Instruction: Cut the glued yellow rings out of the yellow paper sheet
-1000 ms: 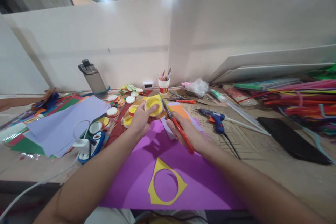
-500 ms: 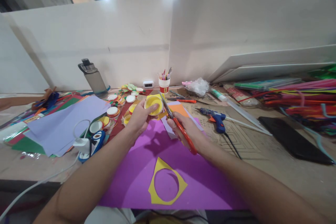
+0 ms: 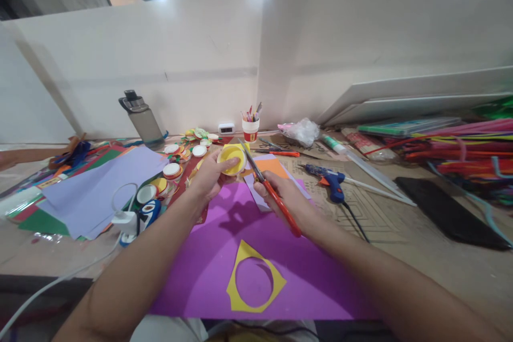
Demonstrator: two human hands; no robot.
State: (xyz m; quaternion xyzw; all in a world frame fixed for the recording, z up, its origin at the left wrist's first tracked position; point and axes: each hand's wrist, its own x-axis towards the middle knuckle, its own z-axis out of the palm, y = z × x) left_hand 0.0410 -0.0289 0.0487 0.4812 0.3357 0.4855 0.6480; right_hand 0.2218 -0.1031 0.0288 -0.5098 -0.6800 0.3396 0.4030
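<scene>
My left hand (image 3: 209,176) is closed on a round, shallow paper cup piece (image 3: 232,161) with a white rim and a yellow inside, its thumb lying over the inner face. In my right hand (image 3: 280,192) are red-handled scissors (image 3: 277,200), their blades pointing up and away along the cup piece's right side. Whether the blades touch it I cannot tell. Below both hands lies a purple sheet (image 3: 208,272), bearing a yellow paper offcut (image 3: 276,281) with a round hole. Lilac and orange paper (image 3: 274,168) sits under the scissors.
Left are lilac sheets (image 3: 104,187), a power strip (image 3: 150,214), several round lids (image 3: 172,171) and a bottle (image 3: 142,120). Right are a blue glue gun (image 3: 334,184), a black phone-like slab (image 3: 449,214) and pipe cleaners (image 3: 460,155). A pen cup (image 3: 250,131) stands behind. Another person's arm (image 3: 24,156) shows far left.
My left hand and the cup piece have shifted slightly left and turned a little. The scissors stay in my right hand, nearly in place.
</scene>
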